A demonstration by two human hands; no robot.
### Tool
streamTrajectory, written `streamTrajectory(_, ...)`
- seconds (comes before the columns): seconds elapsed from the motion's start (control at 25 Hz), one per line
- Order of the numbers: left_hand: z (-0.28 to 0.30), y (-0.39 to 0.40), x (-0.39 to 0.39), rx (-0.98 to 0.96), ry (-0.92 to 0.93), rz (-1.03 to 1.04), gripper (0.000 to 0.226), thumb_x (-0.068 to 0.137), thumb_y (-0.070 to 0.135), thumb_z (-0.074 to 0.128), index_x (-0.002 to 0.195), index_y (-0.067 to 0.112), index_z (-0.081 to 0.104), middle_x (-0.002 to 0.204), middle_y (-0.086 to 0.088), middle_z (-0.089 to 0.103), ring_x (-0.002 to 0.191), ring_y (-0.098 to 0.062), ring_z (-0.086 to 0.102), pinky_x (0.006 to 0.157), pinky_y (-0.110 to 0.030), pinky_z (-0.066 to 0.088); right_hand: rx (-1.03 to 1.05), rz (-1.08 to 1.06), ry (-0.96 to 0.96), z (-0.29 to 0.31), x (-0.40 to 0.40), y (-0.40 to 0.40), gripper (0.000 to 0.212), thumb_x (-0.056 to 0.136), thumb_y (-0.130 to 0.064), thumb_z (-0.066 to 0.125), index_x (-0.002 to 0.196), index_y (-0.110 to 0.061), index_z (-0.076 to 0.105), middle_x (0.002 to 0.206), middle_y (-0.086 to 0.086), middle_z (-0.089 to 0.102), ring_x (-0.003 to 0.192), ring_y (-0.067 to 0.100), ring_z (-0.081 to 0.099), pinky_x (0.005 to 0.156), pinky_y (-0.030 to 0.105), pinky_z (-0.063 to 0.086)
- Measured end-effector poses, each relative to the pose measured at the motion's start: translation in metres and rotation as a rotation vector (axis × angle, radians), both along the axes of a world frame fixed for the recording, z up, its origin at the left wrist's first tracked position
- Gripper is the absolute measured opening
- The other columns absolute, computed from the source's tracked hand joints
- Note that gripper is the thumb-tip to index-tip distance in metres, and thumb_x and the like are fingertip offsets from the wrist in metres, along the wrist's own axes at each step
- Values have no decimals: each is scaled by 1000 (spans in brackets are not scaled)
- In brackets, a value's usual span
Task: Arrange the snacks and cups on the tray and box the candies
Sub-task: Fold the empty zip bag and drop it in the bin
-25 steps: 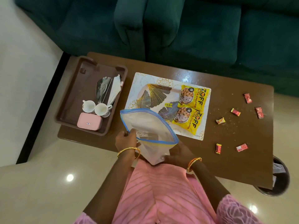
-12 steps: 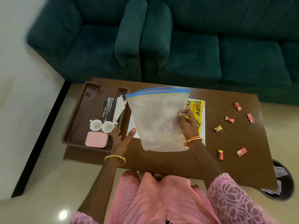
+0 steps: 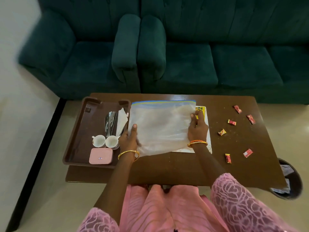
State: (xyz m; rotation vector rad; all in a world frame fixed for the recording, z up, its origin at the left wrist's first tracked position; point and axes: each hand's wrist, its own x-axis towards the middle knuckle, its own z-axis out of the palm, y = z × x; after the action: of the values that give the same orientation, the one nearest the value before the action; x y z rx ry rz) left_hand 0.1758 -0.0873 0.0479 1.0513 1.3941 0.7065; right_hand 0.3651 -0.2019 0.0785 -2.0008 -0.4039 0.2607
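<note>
You've got the big clear zip bag [image 3: 161, 126] spread out flat over the middle of the brown table [image 3: 184, 168], blue zip strip along the far edge, and it's covering most of the white patterned mat [image 3: 209, 144] and the yellow snack packets [image 3: 200, 111], only a yellow corner peeks out at the bag's right side. Your left hand [image 3: 129, 141] pinches the bag's left edge, thumb on top and the other fingers tucked under where I can't see them. Your right hand [image 3: 197, 129] grips the right edge the same way, fingers curled over the plastic. The brown tray [image 3: 78, 131] sits at the left end of the table, just beside the bag, with two white cups [image 3: 105, 141] side by side, the pink box [image 3: 100, 156] closed just in front of them, plus a shiny packet [image 3: 109, 122] and a white napkin [image 3: 121, 121] behind. Six wrapped candies [image 3: 231, 122] are scattered loose over the right end of the table, well apart from the box.
</note>
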Motion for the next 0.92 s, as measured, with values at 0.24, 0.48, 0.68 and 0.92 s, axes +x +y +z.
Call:
streamTrajectory(0.24, -2, 16, -23, -352, -31, -217, 67, 76, 41, 69, 130, 11, 45, 128, -9, 55, 103, -26, 60, 83, -39, 55, -23, 62, 239, -10, -1, 3, 35, 89, -25, 58, 121, -13, 49, 106, 13, 60, 91, 29, 58, 77, 37, 51)
streamTrajectory(0.48, 6, 25, -46, -128, -8, -424, 49, 79, 7, 68, 121, 30, 59, 117, 0, 64, 112, -19, 58, 92, -26, 50, -205, 614, 402, -11, 5, -19, 73, 74, -20, 76, 136, -27, 39, 131, -2, 42, 115, 19, 48, 81, 25, 48)
streamTrajectory(0.68, 14, 12, -46, 172, 418, -645, 57, 65, 12, 81, 118, 12, 62, 114, -5, 63, 100, -20, 54, 93, -34, 45, -502, 657, 47, -14, 0, -13, 39, 68, -18, 80, 102, -6, 64, 106, 12, 62, 99, 27, 57, 76, 27, 42)
streamTrajectory(0.92, 29, 11, -43, 373, 904, -994, 52, 51, 59, 75, 89, 28, 60, 131, -3, 48, 121, -28, 44, 97, -46, 44, -322, 777, 206, 16, 3, 3, 24, 69, -1, 72, 67, -16, 54, 114, 17, 59, 105, 22, 53, 99, 40, 45)
